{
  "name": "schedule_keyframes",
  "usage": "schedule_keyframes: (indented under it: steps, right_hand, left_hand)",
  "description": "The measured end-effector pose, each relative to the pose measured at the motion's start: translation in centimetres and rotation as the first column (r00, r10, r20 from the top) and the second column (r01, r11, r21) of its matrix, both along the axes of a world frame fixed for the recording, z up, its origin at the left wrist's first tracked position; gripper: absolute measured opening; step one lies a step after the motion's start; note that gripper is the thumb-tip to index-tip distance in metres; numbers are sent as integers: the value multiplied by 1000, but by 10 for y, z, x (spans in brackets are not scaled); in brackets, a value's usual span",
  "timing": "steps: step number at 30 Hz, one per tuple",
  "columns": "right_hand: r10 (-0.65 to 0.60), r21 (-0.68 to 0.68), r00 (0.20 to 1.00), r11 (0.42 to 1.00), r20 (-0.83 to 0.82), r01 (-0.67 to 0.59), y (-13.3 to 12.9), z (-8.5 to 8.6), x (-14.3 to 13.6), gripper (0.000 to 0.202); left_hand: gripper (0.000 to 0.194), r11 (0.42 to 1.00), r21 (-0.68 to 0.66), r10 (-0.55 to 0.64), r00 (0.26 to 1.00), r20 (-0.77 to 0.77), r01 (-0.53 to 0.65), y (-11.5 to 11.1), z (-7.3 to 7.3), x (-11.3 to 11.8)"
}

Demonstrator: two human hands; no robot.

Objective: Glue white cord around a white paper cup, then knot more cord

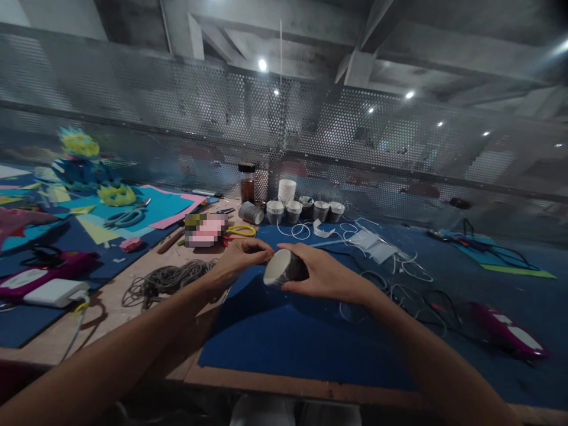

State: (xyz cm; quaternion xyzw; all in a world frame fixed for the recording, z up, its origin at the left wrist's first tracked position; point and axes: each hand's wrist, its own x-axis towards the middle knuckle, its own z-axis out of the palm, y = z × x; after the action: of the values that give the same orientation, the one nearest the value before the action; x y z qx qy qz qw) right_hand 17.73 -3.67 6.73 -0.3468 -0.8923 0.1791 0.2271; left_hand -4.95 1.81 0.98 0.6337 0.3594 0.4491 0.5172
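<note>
My right hand [322, 271] is wrapped round a paper cup [280, 269] with a pale inside and a darker grey outer side. The cup is tilted, its mouth facing left toward me, above a blue mat [284, 337]. My left hand [244, 257] is beside the cup's rim, with thumb and fingertips pinched together. Whatever those fingertips hold, if anything, is too small to make out. Behind the left hand lie scissors with yellow and red handles [242, 231]. A tangle of grey cord [177, 278] rests on the wood below them.
Several cups [293, 211] line the back, near a white cup stack [287, 189], a tipped grey cup [251, 212] and a dark-lidded jar [247, 184]. White string [302, 229] trails rightward. Purple power strips [510, 331] and coloured paper [173, 204] lie at the sides.
</note>
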Motion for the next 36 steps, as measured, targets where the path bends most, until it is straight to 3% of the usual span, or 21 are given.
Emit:
schedule_keyframes:
  steps: [9,17,23,32,36]
  right_hand:
    - [10,-4,1000,1000,6,-10,-3,2,0,67]
    - [-5,29,999,1000,52,4,-4,1,0,69]
    - [-15,53,996,999,92,10,-4,0,-2,67]
    - [-40,105,995,994,95,30,-3,-4,-4,64]
    - [-42,114,999,993,2,42,3,-7,-2,72]
  left_hand:
    - [21,998,-33,-47,998,-44,45,4,-2,-1]
    - [17,981,186,-14,979,-202,52,4,-5,-4]
    - [16,974,222,13,968,-250,44,-3,-1,-1]
    - [17,947,314,135,969,-206,-65,-8,-4,5]
    - [17,976,175,141,989,-47,-131,-9,4,5]
